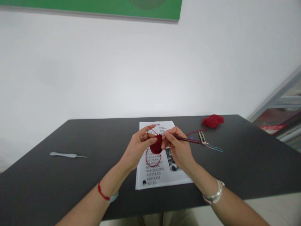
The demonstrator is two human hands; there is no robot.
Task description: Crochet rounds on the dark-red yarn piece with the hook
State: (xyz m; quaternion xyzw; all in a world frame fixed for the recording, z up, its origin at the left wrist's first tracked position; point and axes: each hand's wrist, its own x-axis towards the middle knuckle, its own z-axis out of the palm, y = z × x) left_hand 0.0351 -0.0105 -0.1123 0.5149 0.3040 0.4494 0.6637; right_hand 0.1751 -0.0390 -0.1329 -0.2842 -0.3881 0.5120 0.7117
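My left hand pinches a small dark red crochet piece from the left, with red yarn running over its raised index finger. In my right hand is a crochet hook with a dark red handle; its tip meets the top edge of the piece. The fingers of both hands nearly touch around the piece. A loop of red yarn hangs below it, over printed sheets with rows of text and a picture.
A red yarn ball lies at the back right of the black table. Near it are a small metallic tool and a blue-pink cord. A grey-handled hook rests on the left. Behind stands a white wall.
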